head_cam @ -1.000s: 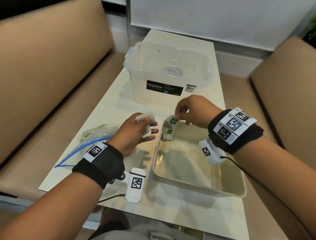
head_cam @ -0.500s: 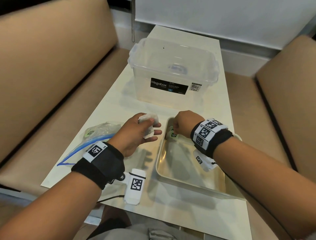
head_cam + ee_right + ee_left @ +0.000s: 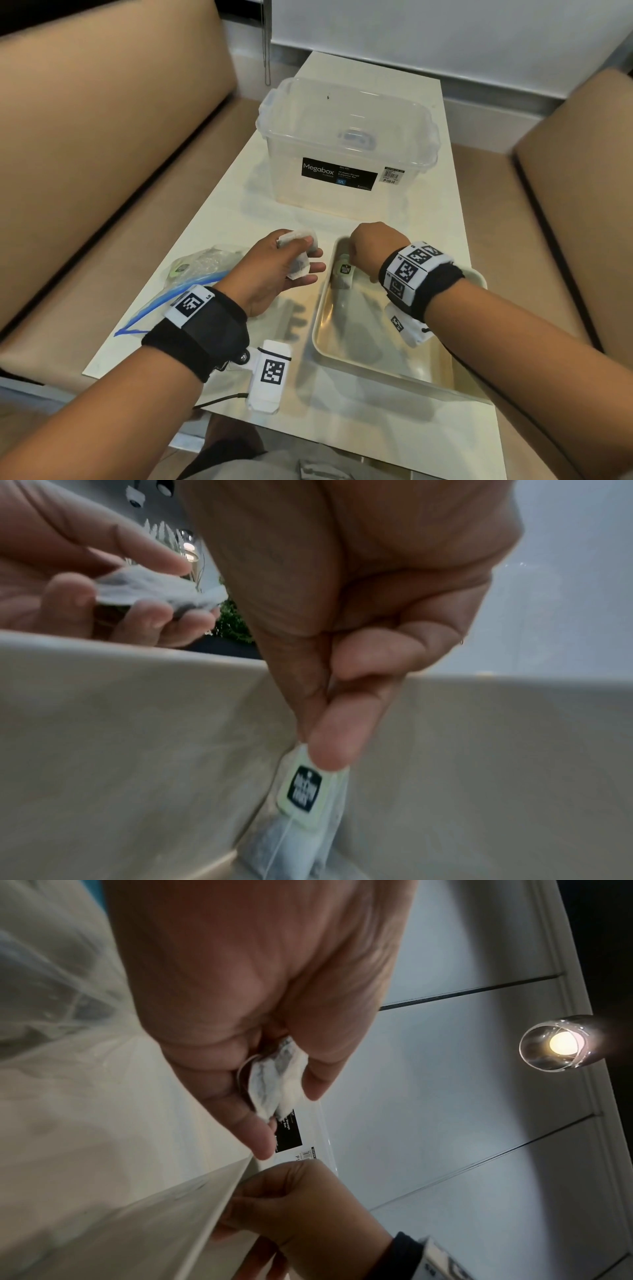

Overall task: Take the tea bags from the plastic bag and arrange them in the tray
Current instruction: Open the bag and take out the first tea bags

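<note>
My right hand (image 3: pixel 368 248) is down in the far-left corner of the beige tray (image 3: pixel 383 373) and pinches the top of a tea bag (image 3: pixel 301 804) with a pale green tag (image 3: pixel 343 270); the bag's lower end is down in the tray's corner. My left hand (image 3: pixel 284 263) hovers over the table just left of the tray and grips white tea bags (image 3: pixel 297 251) (image 3: pixel 277 1085) between thumb and fingers. The clear zip plastic bag (image 3: pixel 178 281) with a blue seal lies on the table to the left, with a green tag showing inside.
A clear lidded Megabox storage box (image 3: pixel 346 150) stands on the white table (image 3: pixel 219 219) behind the tray. Tan sofa cushions (image 3: pixel 102 137) flank the table on both sides. A white wall runs along the far end.
My right hand has lowered with its tea bag from above the tray's far-left corner down into that corner. The left hand has stayed where it was, still gripping its tea bags.
</note>
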